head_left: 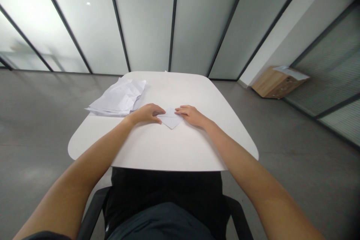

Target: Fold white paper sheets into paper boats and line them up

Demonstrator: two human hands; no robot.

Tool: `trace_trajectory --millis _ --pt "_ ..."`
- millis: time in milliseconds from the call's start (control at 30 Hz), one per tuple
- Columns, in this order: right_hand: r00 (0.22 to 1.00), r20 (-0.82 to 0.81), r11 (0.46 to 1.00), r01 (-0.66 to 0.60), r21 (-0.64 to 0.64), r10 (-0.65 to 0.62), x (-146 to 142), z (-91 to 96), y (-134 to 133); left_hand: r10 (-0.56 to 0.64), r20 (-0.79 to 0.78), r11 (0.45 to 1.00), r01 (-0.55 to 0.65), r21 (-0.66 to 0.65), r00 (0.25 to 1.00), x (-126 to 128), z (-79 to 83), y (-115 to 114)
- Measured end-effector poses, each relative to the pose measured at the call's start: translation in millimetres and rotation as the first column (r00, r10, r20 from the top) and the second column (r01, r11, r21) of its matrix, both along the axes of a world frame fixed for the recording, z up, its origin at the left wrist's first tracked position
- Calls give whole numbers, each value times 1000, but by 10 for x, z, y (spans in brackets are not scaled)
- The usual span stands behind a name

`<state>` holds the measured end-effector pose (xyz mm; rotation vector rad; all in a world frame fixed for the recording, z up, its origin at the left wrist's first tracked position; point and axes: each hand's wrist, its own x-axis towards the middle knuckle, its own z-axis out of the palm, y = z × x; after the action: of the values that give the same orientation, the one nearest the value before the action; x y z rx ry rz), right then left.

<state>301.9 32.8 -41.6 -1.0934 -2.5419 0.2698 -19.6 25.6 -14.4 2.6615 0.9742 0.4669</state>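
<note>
Your folded sheet (170,119) is thin matt white paper, the same as the crumpled sheets (118,98) to the far left. The counter (168,150) looks smooth and matt white, the far-right box (277,82) wood-grained, the floor (42,150) smooth grey concrete, faintly glossy.

I can read no words, numbers or logos from where I sit. The folded white paper (170,118) in front of me shows only creases, and the white sheet (291,72) on top of the wooden box (277,85) is too small and blurred to make out.
</note>
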Motion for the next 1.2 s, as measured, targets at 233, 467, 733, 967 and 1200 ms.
trace_trajectory --millis 233,467,733,967,1200 --pt "1000 6 1000 -12 -11 12 -6 58 -67 -1 -41 998 3 57 999 -20 -31 20" --pt "998 33 998 -49 -33 50 20 73 -63 51 -42 993 -46 109 998 -4 -40 -7" --pt "998 33 997 -47 63 45 -8 54 -82 142 4 981 -142 132 990 24 -121 36" --pt "999 -35 998 19 60 -17 -50 70 -67 13 128 991 -30 133 992 60 -35 -49" --pt "974 -212 995 90 34 -81 -36 136 -87 136 263 985 -158 64 955 133 -37 -66"
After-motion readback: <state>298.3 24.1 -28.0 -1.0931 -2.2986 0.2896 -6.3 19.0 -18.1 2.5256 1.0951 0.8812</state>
